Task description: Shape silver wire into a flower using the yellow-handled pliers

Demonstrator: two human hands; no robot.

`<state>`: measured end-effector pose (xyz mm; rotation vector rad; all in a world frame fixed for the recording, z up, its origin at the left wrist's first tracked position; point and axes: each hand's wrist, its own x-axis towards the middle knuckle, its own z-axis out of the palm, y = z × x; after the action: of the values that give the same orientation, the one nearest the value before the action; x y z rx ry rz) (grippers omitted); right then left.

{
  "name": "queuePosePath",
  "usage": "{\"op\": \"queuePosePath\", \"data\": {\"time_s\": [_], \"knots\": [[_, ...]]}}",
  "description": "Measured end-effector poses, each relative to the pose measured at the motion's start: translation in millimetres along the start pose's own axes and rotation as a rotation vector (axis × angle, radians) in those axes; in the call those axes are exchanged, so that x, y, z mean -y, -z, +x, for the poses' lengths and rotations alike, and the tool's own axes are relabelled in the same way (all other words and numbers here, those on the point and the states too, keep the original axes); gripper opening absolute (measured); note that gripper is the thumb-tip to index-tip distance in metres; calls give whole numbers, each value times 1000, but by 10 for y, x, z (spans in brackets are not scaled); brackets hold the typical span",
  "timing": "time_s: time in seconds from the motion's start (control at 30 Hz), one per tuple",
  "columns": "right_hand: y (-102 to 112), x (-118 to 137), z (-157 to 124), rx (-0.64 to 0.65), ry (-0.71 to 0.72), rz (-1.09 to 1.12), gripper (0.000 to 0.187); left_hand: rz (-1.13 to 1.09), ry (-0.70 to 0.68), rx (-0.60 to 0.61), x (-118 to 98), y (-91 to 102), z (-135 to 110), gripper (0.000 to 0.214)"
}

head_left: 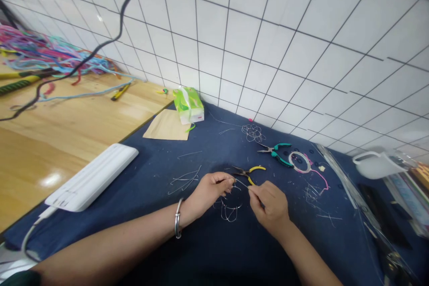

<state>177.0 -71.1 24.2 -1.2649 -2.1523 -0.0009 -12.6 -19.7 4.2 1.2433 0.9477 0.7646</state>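
Pinched between the thumb and fingers of my left hand (214, 187) is a thin silver wire (241, 182). My right hand (270, 205) grips the wire's other end, its fingers curled closed. Below my left fingertips hangs a looped wire piece (229, 212); whether it joins the held wire I cannot tell. Just beyond both hands lie yellow-handled pliers (255, 169) on the dark blue cloth (214, 147). Farther back and to the right rest teal-handled needle-nose pliers (279, 154). Several cut wires (186, 180) are scattered left of my left hand.
A white power bank (92, 176) with a cable lies at left. At the back are a green tissue pack (188, 105), a tan sheet (169, 125) and a tangled wire coil (253, 133). On the right are a ring-shaped spool (300, 162) and a white cup (378, 164).
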Motion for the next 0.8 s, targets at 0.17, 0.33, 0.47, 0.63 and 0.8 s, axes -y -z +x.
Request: {"op": "queuePosePath", "data": {"time_s": [0.17,0.33,0.47,0.63,0.8], "knots": [[-36,14,-78,62,258,-230,25,-25,19,-32,3,6,7,27],[-47,14,-100,103,340,-342,29,-36,20,-23,-10,8,2,27],[-55,-6,-118,135,372,-387,29,-70,31,-10,-4,13,0,27],[-48,-7,-111,146,390,-411,27,-100,37,-3,-2,18,-6,27],[-70,-19,-97,149,335,-374,28,-101,33,7,-10,17,7,24]]}}
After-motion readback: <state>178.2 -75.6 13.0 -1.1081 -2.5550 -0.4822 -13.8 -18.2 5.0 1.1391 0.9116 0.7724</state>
